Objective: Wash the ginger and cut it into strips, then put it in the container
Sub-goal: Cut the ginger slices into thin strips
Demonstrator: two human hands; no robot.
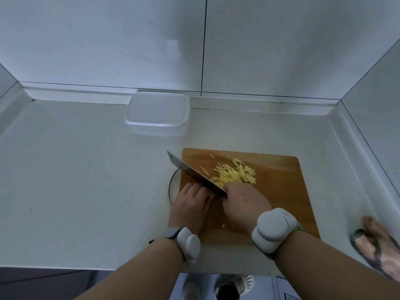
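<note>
A pile of thin yellow ginger strips (234,173) lies on the wooden cutting board (279,191). My right hand (244,204) grips the handle of a cleaver (190,172), whose blade runs diagonally across the board's left part with the pile to its right. My left hand (191,204) lies just left of the blade with bent fingers touching its side; whatever is under the fingertips is hidden. A clear plastic container (157,114) with its lid on stands on the counter behind the board.
The rim of a round plate (172,187) shows from under the board's left edge. A crumpled cloth (376,243) lies at the counter's right front. Walls close the counter at the back and right; its front edge is near my forearms.
</note>
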